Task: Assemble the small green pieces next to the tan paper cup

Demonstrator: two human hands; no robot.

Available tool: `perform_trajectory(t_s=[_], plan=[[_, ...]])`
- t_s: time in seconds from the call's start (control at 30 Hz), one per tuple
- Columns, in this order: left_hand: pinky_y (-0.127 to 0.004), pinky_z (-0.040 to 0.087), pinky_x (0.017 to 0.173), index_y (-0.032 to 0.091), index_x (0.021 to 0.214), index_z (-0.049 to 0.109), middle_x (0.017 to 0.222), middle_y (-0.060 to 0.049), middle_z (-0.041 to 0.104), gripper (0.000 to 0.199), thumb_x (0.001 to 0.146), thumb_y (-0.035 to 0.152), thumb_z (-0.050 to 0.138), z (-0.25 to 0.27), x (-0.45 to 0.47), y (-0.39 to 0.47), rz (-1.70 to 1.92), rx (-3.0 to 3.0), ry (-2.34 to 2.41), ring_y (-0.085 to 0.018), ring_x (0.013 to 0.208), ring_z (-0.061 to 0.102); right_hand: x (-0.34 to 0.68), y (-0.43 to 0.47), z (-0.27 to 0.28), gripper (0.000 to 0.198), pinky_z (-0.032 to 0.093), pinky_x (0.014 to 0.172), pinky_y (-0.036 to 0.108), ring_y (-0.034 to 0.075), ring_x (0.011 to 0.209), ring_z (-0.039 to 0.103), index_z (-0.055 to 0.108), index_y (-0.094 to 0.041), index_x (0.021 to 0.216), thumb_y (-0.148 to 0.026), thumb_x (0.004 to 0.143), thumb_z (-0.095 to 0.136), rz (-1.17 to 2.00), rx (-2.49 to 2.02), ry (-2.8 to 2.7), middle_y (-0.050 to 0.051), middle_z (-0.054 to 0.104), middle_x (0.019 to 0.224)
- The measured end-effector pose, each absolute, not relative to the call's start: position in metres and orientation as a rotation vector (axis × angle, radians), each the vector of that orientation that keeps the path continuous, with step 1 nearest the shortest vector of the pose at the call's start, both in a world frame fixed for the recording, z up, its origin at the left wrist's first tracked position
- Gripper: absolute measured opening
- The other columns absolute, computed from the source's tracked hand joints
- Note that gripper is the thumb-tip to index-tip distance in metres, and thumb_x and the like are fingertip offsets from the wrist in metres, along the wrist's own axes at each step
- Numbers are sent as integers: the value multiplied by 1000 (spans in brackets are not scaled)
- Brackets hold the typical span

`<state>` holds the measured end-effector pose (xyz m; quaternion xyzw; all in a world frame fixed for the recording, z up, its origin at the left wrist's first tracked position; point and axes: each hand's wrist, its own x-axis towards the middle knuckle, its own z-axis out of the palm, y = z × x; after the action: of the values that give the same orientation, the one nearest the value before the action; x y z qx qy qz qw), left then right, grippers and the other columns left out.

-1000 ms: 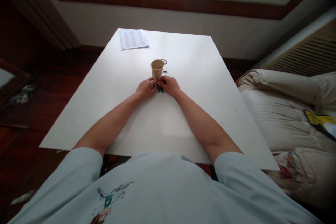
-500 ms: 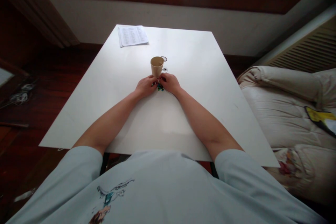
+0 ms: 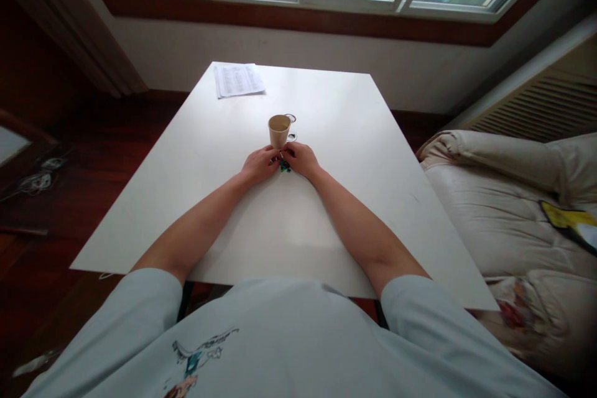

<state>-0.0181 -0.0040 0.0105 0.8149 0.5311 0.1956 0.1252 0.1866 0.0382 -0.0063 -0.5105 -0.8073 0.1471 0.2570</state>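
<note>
White tabletop [image 3: 209, 155] fills the middle of the head view, set under a row of windows, with dark wooden floor to the left and a cream upholstered seat [image 3: 508, 199] to the right.

Both forearms stretch out over the table and the hands meet near its centre. The left hand [image 3: 259, 165] and the right hand [image 3: 302, 160] lie knuckles up, fingertips drawn together around a small green and dark object [image 3: 283, 166] that rests on the table between them. The fingers of both hands are curled inward and pinched close on that object; it looks as though the two hands are working on it together, a fine fitting or separating step rather than a lift. Any next move would call for small, careful finger work, with the object kept low over the table.

Just beyond the fingertips stands a tan paper cup [image 3: 279, 130], upright and open, near the hands but apparently not touching them. A thin metal ring [image 3: 291, 118] shows behind the cup's right side. A printed sheet of paper [image 3: 239, 79] lies at the far left corner.

What the small object is cannot be made out: the fingers cover most of it and it is tiny in the frame. The cup's inside is not clear either. The near table edge is hidden by the pale blue shirt [image 3: 289, 342].
</note>
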Motion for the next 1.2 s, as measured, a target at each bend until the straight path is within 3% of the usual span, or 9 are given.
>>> perform_trajectory(t_s=[1.2], plan=[[-37,58,92,28,120,85,126,-7,79,28,104,32,62,3,-21,1,548,2404,1544,-25,102,77,188,39,-8,21,44,81,31,22,90,68,82,-22,109,-30,103,64,407,-1406,-2209,7,81,104]])
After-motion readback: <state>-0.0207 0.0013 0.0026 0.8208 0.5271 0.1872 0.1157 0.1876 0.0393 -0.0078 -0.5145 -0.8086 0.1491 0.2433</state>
